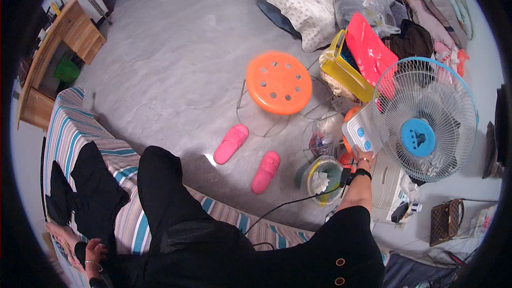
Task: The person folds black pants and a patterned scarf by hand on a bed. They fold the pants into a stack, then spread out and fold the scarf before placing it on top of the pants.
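Note:
At the right, my right hand (364,155) reaches to the lower edge of the control box (360,134) of an electric fan (418,138); the fingers are partly hidden against it. The box is white with blue knobs, and the fan has a blue hub and a wire guard. My left hand (96,251) is at the lower left near my bare foot, with its fingers curled; whether it holds anything is not visible. Black clothing (94,192) lies beside it on the striped bed cover (140,228).
An orange round stool (279,83) and pink slippers (231,144) stand on the grey floor. A waste bin (326,178) is left of my right forearm, with a black cable (284,206) near it. A yellow box (348,72) and piled bedding (296,4) lie beyond.

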Motion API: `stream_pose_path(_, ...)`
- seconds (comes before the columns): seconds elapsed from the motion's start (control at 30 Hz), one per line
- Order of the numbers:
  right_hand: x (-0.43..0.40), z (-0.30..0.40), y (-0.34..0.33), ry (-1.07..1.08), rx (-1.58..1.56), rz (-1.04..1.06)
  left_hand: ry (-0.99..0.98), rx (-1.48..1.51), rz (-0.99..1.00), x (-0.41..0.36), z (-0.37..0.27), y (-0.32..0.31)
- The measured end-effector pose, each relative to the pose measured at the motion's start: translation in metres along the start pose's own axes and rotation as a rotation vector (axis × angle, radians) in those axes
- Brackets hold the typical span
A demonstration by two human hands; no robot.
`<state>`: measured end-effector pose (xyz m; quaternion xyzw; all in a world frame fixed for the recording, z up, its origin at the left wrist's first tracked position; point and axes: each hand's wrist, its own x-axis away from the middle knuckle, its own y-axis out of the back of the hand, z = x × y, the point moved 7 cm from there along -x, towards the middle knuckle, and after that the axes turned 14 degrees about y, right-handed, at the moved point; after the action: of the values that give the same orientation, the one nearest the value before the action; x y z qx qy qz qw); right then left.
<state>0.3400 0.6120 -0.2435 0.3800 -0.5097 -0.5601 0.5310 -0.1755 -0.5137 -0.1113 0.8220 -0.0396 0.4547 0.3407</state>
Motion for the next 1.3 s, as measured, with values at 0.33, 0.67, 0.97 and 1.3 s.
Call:
stream_pose_path(0.33,0.067,0.037,-0.017,0.173,-0.031,-0.158,-0.05,-0.028,-0.014,-0.033,0.007,0.002)
stream_pose_path(0.67,0.406,0.399,-0.015,0.904,-0.898,0.896,-0.296,0.038,-0.262,-0.078,0.014,0.008)
stream_pose_path(0.97,0.881,0.582,-0.035,1.23,-0.546,1.701,-0.308,0.508,-0.434,-0.063,0.034,0.049)
stream_pose_path(1.3,0.938,0.528,-0.188,1.441,-0.034,1.223,-0.286,0.427,-0.674,-0.066,0.09,0.047)
